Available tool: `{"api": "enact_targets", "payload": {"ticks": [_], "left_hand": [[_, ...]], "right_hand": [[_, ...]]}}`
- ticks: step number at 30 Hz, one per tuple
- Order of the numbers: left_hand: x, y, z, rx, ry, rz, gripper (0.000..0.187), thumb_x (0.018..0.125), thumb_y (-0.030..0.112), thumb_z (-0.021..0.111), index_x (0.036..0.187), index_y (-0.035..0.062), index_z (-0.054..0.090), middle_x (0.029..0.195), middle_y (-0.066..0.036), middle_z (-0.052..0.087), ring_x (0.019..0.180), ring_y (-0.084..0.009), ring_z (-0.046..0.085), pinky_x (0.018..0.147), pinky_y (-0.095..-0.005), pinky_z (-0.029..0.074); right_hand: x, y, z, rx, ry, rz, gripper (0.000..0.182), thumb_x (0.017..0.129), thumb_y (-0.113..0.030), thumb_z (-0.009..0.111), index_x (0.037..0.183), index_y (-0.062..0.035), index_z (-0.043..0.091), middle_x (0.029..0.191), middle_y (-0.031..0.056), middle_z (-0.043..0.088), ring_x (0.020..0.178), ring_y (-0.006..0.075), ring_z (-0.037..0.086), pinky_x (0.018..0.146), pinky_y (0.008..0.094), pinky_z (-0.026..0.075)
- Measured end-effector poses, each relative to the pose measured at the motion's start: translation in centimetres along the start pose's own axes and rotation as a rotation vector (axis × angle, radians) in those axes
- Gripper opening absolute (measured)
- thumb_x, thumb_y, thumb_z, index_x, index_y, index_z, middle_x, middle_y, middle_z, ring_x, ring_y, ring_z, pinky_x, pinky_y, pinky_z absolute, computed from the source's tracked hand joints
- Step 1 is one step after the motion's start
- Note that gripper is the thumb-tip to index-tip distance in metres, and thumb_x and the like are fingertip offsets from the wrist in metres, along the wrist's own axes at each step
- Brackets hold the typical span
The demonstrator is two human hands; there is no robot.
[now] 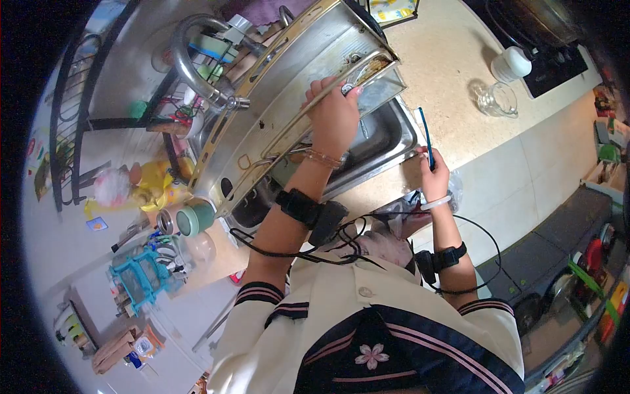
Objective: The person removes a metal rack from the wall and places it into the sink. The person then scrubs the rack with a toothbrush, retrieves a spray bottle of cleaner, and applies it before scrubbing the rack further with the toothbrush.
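Now the left hand (335,121) touches a metal tray (275,105) over the sink (375,165), its grip unclear; the right hand (434,176) clasps a blue brush (426,136) just outside the sink's rim.

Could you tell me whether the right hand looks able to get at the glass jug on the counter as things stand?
Probably yes: nothing seems to stand on the counter between the right hand and the glass jug, though the hand holds a thin blue tool it would likely set down first.

Your slim tool (426,134): blue, near-black end. Metal tray (272,98): silver-grey, tan rim. Your shirt (331,279): cream; navy collar (407,369), pink stripes, pale-pink flower (371,356). Countertop (453,39): beige.
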State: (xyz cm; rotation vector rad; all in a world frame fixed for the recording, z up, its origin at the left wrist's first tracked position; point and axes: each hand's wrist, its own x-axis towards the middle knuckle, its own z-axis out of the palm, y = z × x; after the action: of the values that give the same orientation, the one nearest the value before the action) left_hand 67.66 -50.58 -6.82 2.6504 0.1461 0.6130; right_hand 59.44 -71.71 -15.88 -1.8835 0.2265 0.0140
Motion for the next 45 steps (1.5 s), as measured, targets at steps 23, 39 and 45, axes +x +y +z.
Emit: {"api": "enact_targets", "payload": {"ticks": [23, 39, 45], "left_hand": [[-3.8, -4.3, -3.1, -0.115, 0.095, 0.566, 0.008, 0.067, 0.009, 0.059, 0.075, 0.0118, 0.058, 0.081, 0.001, 0.060, 0.084, -0.0207, 0.057, 0.076, -0.0322, 0.047], [-14.3, -11.8, -5.6, -0.068, -0.633, 0.202, 0.038, 0.072, -0.005, 0.046, 0.105, 0.0094, 0.055, 0.109, -0.010, 0.057, 0.099, -0.0288, 0.054, 0.091, -0.0382, 0.041], [-14.6, -14.6, 0.3, -0.359, -0.825, 0.054, 0.039, 0.075, -0.007, 0.041, 0.109, 0.0078, 0.055, 0.106, -0.016, 0.055, 0.095, -0.0342, 0.056, 0.083, -0.0392, 0.045]], "right_hand": [[-1.0, 1.0, 1.2, 0.041, -0.088, -0.027, 0.016, 0.082, -0.006, 0.052, 0.095, -0.0045, 0.062, 0.070, 0.0032, 0.059, 0.059, 0.0073, 0.046, 0.057, 0.0227, 0.040], [0.2, 1.9, 0.9, 0.143, -0.089, 0.117, 0.015, 0.086, -0.004, 0.051, 0.097, -0.0034, 0.061, 0.084, 0.0015, 0.058, 0.074, 0.0083, 0.048, 0.069, 0.0227, 0.040], [-2.3, 2.4, 0.1, 0.052, -0.078, 0.051, 0.019, 0.086, -0.004, 0.050, 0.103, -0.0024, 0.058, 0.092, 0.0032, 0.061, 0.080, 0.0094, 0.050, 0.074, 0.0225, 0.040]]}}
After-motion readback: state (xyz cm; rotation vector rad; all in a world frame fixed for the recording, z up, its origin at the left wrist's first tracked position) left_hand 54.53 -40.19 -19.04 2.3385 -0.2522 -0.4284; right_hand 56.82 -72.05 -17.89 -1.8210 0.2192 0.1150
